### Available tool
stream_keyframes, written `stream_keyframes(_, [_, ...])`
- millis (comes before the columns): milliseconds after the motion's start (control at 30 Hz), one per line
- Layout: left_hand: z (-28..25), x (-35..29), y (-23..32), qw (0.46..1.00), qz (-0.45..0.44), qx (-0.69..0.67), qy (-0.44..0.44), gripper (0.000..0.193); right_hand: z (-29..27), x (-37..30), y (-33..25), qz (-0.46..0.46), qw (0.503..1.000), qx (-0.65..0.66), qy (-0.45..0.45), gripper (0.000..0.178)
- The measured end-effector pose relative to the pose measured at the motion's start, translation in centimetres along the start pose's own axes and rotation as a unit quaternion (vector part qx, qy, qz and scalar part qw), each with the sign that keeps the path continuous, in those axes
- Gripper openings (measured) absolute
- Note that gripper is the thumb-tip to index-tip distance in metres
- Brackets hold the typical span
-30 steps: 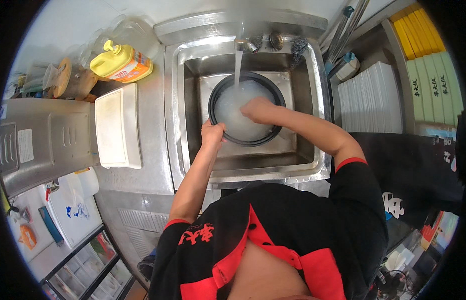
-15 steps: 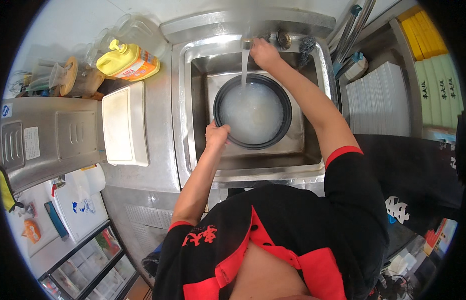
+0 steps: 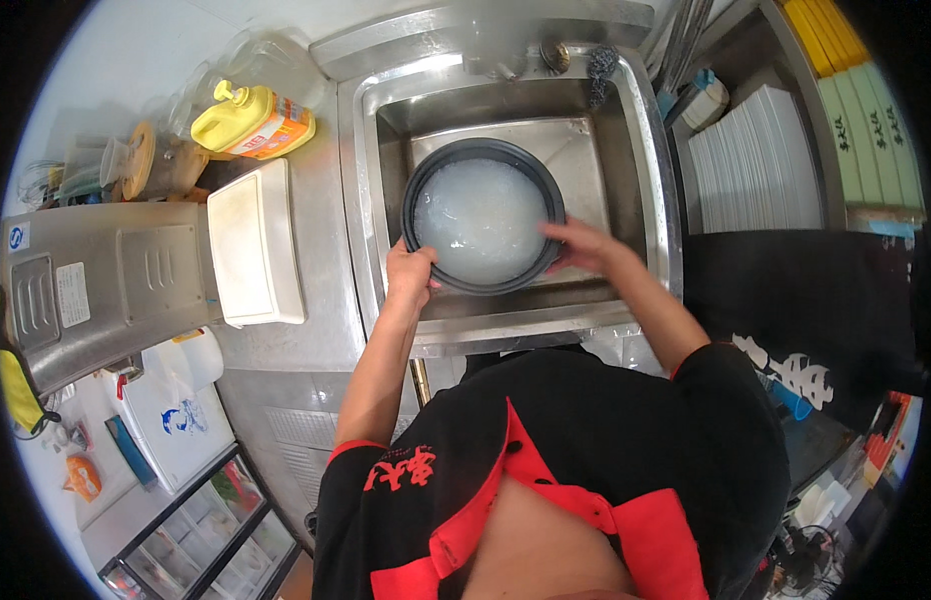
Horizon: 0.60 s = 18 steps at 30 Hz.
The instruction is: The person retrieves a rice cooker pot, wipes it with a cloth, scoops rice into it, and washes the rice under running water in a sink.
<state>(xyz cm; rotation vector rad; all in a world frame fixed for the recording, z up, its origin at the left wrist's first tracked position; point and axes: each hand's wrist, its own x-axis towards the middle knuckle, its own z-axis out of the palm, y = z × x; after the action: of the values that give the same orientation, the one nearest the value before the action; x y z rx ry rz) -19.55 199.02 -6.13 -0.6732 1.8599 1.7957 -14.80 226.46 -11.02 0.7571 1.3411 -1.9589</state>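
A dark round pot (image 3: pixel 420 176) sits in the steel sink (image 3: pixel 626 345), filled with cloudy whitish water (image 3: pixel 483 220). My left hand (image 3: pixel 411 272) grips its rim at the near left, thumb on top. At the right side of the rim, my right hand (image 3: pixel 578 247) is closed over the edge, its thumb on the inner side and its fingers outside and partly hidden. What lies under the cloudy water cannot be made out. No stream falls into the pot.
Along the sink's back ledge are a metal strainer (image 3: pixel 555 58) and a dark scouring pad (image 3: pixel 603 64). A yellow pump jug (image 3: pixel 254 120) and a white lidded box (image 3: pixel 254 245) stand on the left counter. Stacked white sheets (image 3: pixel 756 165) fill a right-hand shelf.
My right hand has left the tap area and come down to the pot's right rim. The water stream has stopped. My left hand keeps its grip, and the pot sits slightly further left.
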Motion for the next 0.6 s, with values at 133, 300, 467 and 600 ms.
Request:
stream_keyframes(133, [-1.0,-1.7,1.0,1.000,0.002,0.027,0.013,0.019,3.6,-0.4,2.5,-0.037,0.998,0.058,-0.007,0.050])
stream_keyframes(300, [-2.9,-4.1,2.4,0.993,0.020,0.112,-0.014,0.017,6.3,-4.0,1.3,-0.069,0.996,0.049,0.033,0.047])
stream_keyframes(467, [-3.8,-6.9,4.7,0.972,0.057,0.229,-0.017,0.023,7.8,-6.3,1.9,-0.086,0.992,0.080,0.041,0.045])
stream_keyframes(600, [-4.6,-8.6,5.4,0.959,0.082,0.273,0.001,0.024,9.4,-8.2,1.9,-0.082,0.990,0.105,0.039,0.040])
